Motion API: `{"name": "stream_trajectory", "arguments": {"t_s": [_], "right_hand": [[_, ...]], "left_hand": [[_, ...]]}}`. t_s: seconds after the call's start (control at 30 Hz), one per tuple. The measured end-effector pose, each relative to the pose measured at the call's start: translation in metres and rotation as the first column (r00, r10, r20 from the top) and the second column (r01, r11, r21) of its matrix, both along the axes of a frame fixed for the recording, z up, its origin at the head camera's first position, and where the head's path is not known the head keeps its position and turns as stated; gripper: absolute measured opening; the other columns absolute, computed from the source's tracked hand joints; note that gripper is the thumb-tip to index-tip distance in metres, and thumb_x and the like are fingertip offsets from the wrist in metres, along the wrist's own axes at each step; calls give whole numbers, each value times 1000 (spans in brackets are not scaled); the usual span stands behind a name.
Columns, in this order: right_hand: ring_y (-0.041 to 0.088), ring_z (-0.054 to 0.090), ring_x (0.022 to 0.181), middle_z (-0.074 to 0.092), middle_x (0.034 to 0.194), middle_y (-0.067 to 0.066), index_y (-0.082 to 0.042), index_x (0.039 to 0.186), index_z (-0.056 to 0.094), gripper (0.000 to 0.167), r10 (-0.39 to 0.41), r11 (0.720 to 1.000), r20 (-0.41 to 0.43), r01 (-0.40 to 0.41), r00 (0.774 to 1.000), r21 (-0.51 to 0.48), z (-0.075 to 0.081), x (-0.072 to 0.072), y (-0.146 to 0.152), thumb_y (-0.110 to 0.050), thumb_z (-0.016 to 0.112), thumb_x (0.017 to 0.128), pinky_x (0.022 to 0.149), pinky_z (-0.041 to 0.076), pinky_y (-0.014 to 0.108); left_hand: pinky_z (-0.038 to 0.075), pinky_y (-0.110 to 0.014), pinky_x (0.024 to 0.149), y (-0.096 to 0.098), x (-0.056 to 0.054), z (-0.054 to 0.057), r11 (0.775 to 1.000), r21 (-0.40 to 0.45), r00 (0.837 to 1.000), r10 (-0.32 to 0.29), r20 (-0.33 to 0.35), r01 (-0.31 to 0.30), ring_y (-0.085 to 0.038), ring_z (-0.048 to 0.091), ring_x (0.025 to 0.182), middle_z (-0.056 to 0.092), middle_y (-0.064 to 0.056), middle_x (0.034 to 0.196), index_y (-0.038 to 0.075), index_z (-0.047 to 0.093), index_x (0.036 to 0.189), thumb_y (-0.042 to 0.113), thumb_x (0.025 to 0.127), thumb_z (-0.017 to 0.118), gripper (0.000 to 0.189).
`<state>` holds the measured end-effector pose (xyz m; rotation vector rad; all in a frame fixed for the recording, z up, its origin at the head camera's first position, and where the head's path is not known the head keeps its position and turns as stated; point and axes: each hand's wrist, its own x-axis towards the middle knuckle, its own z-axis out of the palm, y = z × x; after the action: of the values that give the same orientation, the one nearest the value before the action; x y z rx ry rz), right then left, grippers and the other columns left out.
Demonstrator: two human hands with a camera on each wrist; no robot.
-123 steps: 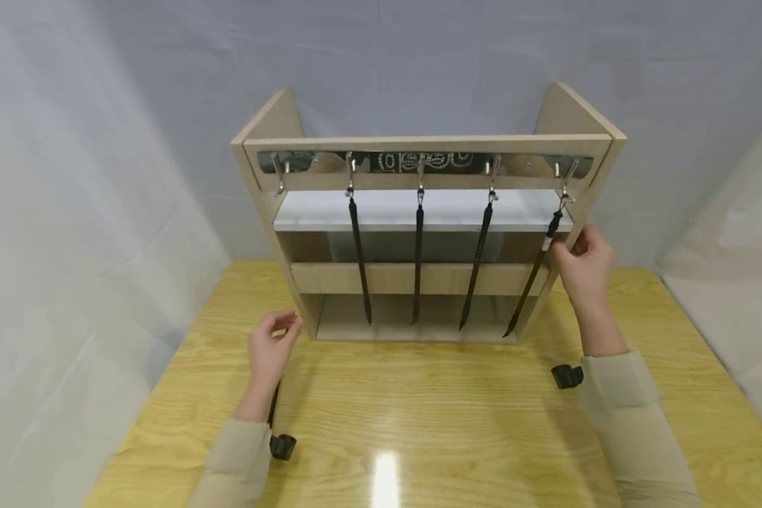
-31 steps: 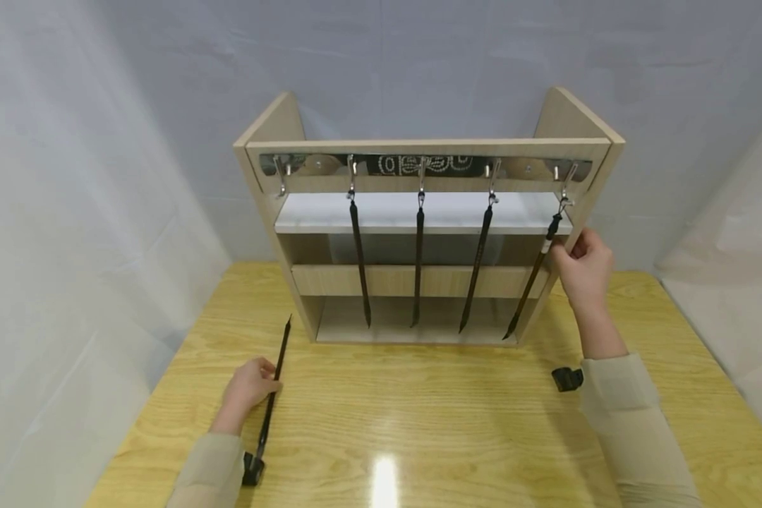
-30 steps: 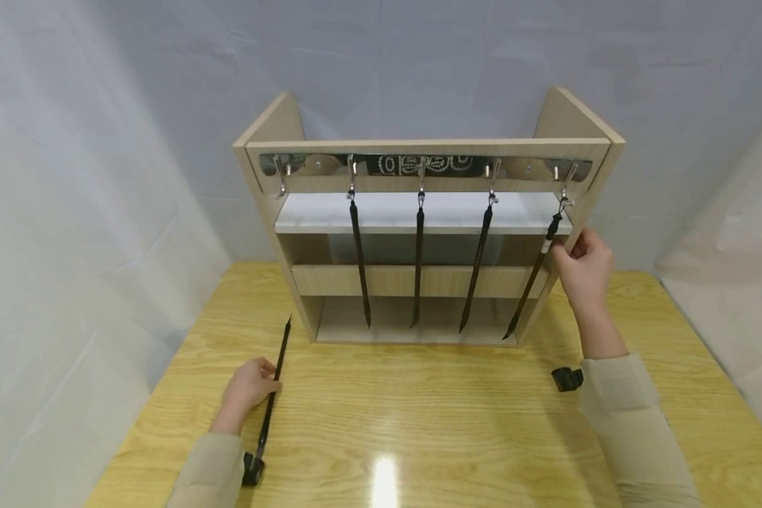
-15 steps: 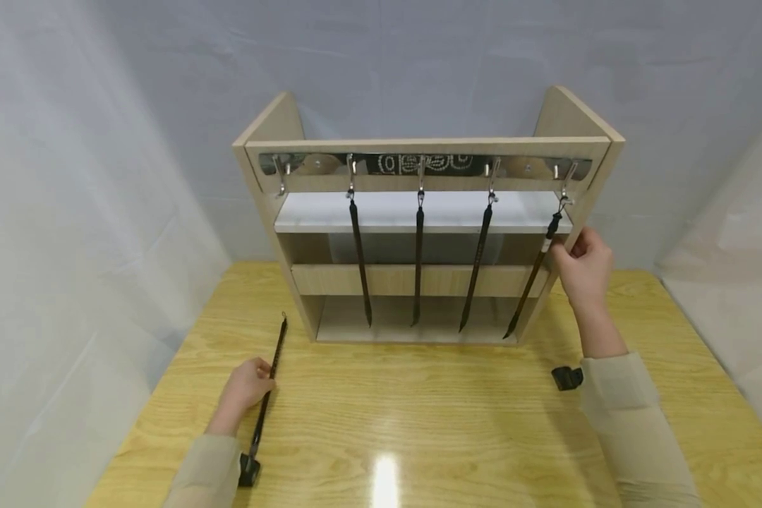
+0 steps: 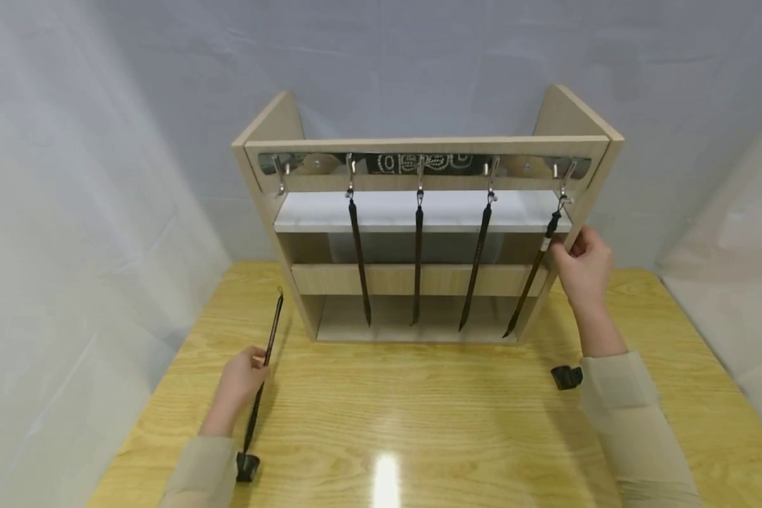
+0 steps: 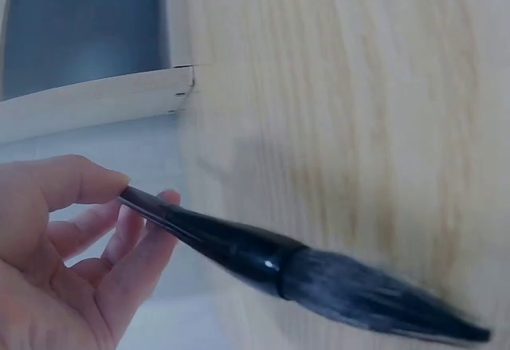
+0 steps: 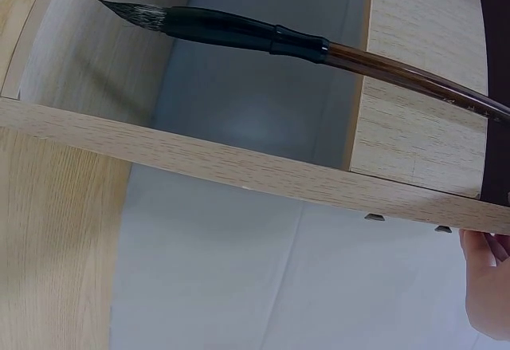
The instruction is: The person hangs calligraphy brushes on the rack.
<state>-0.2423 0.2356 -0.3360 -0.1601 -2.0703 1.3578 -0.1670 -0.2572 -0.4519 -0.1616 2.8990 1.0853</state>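
My left hand (image 5: 241,381) pinches a dark calligraphy brush (image 5: 272,329) by its handle between thumb and fingers. The brush slants above the table's left side, its hanging loop pointing away toward the shelf. In the left wrist view, the bristles (image 6: 358,290) point toward the lower right. My right hand (image 5: 586,271) grips the right side panel of the wooden shelf (image 5: 413,279), thumb at the front edge. Several more calligraphy brushes (image 5: 418,261) hang by loops from the shelf's hooks, the rightmost brush (image 7: 239,31) close to my right thumb.
A metal hook rail (image 5: 330,164) runs across the shelf's upper front, its leftmost hook (image 5: 280,176) above the left hand's side. Black wrist devices (image 5: 566,377) sit at both sleeves. Pale cloth (image 5: 381,70) hangs behind the wooden table (image 5: 381,402).
My left hand came back from the shelf's lower left corner and took hold of the brush on the table. The brush's loop end has since risen and swung left. My right hand stayed put.
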Motion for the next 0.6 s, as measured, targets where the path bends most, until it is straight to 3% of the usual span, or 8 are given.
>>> {"name": "stream_trajectory", "arguments": {"t_s": [0.37, 0.6], "right_hand": [[-1, 53, 65, 55, 70, -10, 5, 97, 60, 23, -1, 1000, -21, 1, 1000, 0, 0, -1, -1, -5, 55, 77, 56, 42, 11], [4, 56, 68, 59, 74, -4, 6, 97, 59, 24, 8, 1000, -36, -8, 999, -22, -1, -1, -2, -5, 54, 76, 57, 43, 11]], "left_hand": [[50, -37, 64, 5, 1, 11, 994, 100, 992, 52, -114, -40, -37, 56, 84, 55, -24, 94, -11, 48, 112, 1, 83, 51, 32], [50, -42, 71, 17, 4, 23, 984, 151, 965, 123, -233, -90, -38, 56, 88, 55, -25, 99, -9, 50, 112, 1, 84, 52, 30]]}}
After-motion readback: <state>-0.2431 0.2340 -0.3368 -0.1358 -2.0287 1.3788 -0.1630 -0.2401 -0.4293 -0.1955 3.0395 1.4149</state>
